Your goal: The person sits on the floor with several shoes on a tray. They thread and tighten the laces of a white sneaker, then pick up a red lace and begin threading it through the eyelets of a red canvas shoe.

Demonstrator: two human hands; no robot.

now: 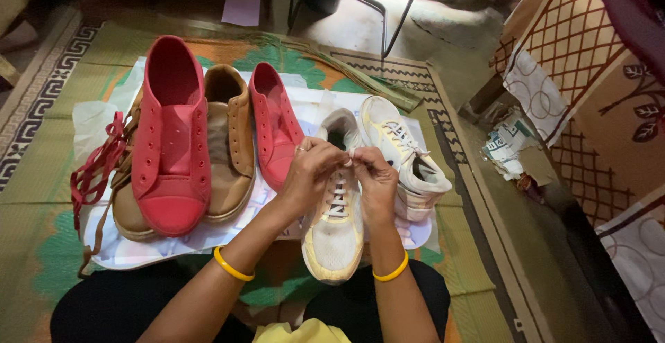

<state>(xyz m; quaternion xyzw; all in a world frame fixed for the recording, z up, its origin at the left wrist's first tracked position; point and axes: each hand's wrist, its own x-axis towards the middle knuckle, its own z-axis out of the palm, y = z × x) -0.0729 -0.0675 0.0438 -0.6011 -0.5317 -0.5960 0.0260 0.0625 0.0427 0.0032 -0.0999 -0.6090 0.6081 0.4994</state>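
Closest to the viewer, the person sits cross-legged on the floor in dark trousers, a yellow bangle (pixel 232 267) on the left wrist and another yellow bangle (pixel 391 274) on the right. Between the knees lies a white sneaker (pixel 334 236) with a cream sole, toe pointing toward the person, resting partly on a white paper sheet (pixel 138 249). The left hand (pixel 310 170) and the right hand (pixel 373 177) meet over the upper eyelets of this shoe, fingertips pinched on its white lace (pixel 339 201), which runs crosswise down the tongue. Just beyond and to the right, the second white sneaker (pixel 405 152) lies tilted, already laced. To the left on the same sheet sit a small red shoe (pixel 276 125), a brown shoe (pixel 228 142) and a larger red shoe (pixel 172 139) lying over another brown one, all without laces. Loose red laces (pixel 93 166) trail at the far left edge. Everything rests on a green patterned mat (pixel 41 177). Farther off stand the metal legs of a chair (pixel 388 17).
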